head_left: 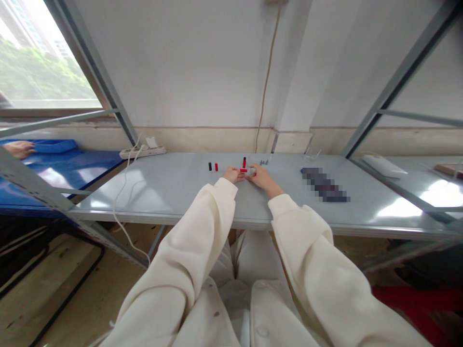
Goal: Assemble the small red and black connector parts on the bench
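The grey metal tabletop (152,193) spreads in front of me, and both my white sleeves reach onto it. My left hand (233,174) has its fingertips on a small red cylinder (243,169) lying sideways. My right hand (262,177) lies just beside that cylinder, its fingers apart and apparently holding nothing. Just beyond, a red cylinder (244,162) stands upright. Farther left stand a black cylinder (210,166) and another red one (216,166). Several tiny grey metal parts (264,162) lie beyond my right hand.
A pixelated dark strip (323,184) lies on the table to the right. A white power strip (142,152) and its cable sit at the back left. Another person's hand (18,149) rests near a blue tray (54,146) on a neighbouring blue-topped bench.
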### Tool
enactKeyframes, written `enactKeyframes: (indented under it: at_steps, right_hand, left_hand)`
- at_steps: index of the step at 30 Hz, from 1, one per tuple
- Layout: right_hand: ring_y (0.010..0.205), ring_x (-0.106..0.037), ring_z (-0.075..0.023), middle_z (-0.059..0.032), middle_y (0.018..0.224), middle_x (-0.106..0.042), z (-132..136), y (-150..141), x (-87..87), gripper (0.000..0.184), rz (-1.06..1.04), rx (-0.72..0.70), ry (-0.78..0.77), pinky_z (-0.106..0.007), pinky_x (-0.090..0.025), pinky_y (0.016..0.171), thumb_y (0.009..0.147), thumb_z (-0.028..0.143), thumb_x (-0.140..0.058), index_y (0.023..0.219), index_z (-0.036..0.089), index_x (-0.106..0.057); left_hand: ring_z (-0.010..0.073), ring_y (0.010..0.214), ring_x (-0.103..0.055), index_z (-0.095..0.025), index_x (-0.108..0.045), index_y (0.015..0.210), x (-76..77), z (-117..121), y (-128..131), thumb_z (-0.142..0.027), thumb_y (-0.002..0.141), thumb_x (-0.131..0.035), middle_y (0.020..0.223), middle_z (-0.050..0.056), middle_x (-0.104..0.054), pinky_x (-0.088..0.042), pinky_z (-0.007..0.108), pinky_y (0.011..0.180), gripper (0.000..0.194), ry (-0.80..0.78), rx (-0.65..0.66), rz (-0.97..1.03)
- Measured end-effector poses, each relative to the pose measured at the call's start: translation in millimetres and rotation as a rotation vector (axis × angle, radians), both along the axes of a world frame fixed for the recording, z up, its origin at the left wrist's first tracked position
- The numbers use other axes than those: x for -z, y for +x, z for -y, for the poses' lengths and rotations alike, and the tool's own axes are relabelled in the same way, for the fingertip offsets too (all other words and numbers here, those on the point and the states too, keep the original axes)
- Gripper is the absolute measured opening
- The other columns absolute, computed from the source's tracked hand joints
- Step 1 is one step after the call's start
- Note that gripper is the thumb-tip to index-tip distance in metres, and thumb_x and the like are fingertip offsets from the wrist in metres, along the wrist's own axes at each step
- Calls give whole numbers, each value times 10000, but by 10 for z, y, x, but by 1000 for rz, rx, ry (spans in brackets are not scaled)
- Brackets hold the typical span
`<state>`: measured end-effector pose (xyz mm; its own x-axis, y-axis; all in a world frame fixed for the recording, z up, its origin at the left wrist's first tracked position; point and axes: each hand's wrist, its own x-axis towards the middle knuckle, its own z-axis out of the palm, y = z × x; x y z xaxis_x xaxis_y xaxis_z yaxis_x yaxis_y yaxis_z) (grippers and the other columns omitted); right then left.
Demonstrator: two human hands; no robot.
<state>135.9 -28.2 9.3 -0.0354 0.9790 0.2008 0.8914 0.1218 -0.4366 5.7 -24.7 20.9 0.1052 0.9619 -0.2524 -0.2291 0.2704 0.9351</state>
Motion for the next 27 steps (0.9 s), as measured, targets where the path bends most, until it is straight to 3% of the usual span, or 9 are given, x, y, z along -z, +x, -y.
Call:
enactKeyframes:
  at_steps: [11,19,27]
  right_hand:
    - [825,-573,-151,-85,896,-636,-13,-12,-4,276,73,-61,4,-239,-407,728,729,316,-593,940,140,-618]
    - [906,-561,-180,-111,948,-623,-25,61,-7,387,109,-4,-18,-263,-399,761,705,390,-610,997,136,-585]
    - [914,-565,-185,-117,959,-625,23,180,-59,248,153,70,-70,-250,-393,765,737,236,-590,959,125,-601]
  left_hand:
    - [127,653,-611,-142,-428,790,13,-17,-15,-67,813,-374,720,81,-626,-492,314,702,95,17,-37,-29]
    - [122,656,-603,-154,-403,709,54,-67,-20,-78,764,-484,699,63,-623,-481,290,676,124,78,-111,-122]
    - [142,735,-612,-159,-403,680,31,-55,-41,-77,766,-471,698,60,-620,-481,301,703,136,123,-136,-173]
